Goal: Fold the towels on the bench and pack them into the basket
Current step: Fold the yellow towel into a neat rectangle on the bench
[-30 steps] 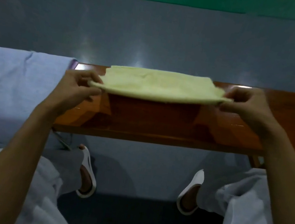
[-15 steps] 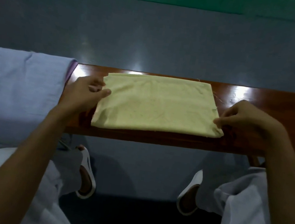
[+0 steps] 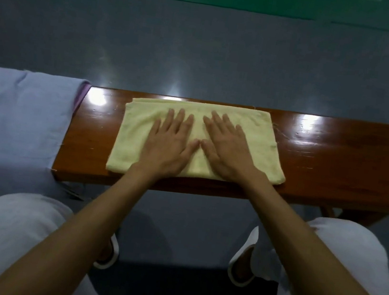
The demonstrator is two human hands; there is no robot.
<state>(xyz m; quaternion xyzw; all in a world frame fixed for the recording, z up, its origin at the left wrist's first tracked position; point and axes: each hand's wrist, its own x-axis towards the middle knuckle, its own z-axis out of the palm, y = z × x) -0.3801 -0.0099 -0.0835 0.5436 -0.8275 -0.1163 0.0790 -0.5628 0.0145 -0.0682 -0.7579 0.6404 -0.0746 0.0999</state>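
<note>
Glossy wooden bench [image 3: 347, 173], running from nine to three o'clock. A folded yellow towel [image 3: 261, 141] lies flat at its centre. A pale blue cloth [image 3: 17, 117] drapes over the nine o'clock end.

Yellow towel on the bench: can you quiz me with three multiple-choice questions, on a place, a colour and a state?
1. Where does the yellow towel lie? A on the floor; B on the wooden bench; C on a knee.
2. What colour is the cloth draped over the bench's left end? A red; B green; C pale blue.
3. How are the left hand and right hand? A both flat on the towel; B both clenched; C one lifted.
Answers: B, the towel rests on the bench top; C, it looks pale blue; A, straight fingers press the towel.
</note>
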